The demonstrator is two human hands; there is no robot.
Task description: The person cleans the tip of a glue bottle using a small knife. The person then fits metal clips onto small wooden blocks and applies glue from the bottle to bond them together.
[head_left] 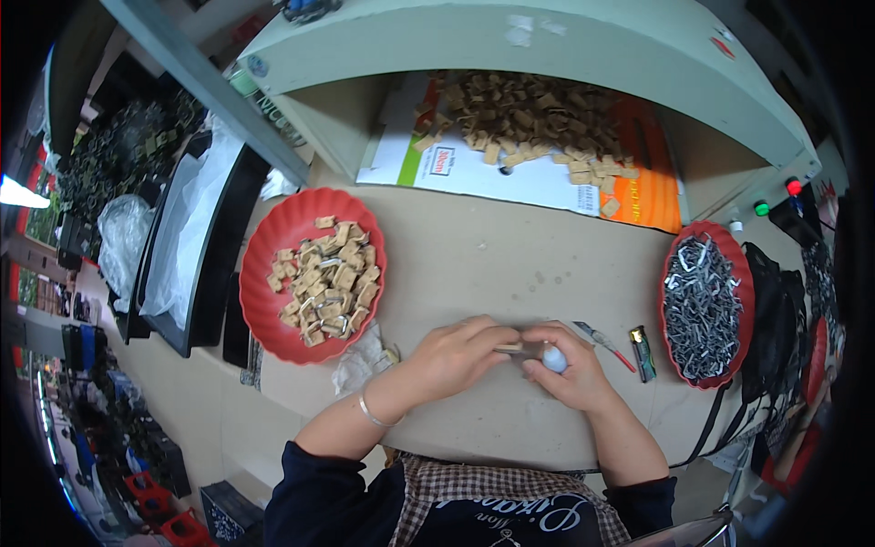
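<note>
My left hand (460, 358) pinches a small flat tan piece (509, 347) between thumb and fingers, above the near part of the table. Close beside it, my right hand (572, 372) is closed around a tool with a pale blue rounded end (553, 357); the rest of the tool is mostly hidden by the fingers. The two hands' fingertips nearly meet. To the left, a red scalloped bowl (258, 314) holds tan blocks (342, 278), some with metal clips. At the right, a narrower red bowl (743, 314) is filled with grey metal clips (700, 314).
A thin red-handled tool (609, 348) and a dark green-and-gold cylinder (643, 354) lie right of my hands. Crumpled white paper (363, 360) sits by the left bowl. Under the pale green shelf (538, 41), tan blocks (538, 114) are heaped on printed cardboard (387, 169). Black trays (205, 264) stand left.
</note>
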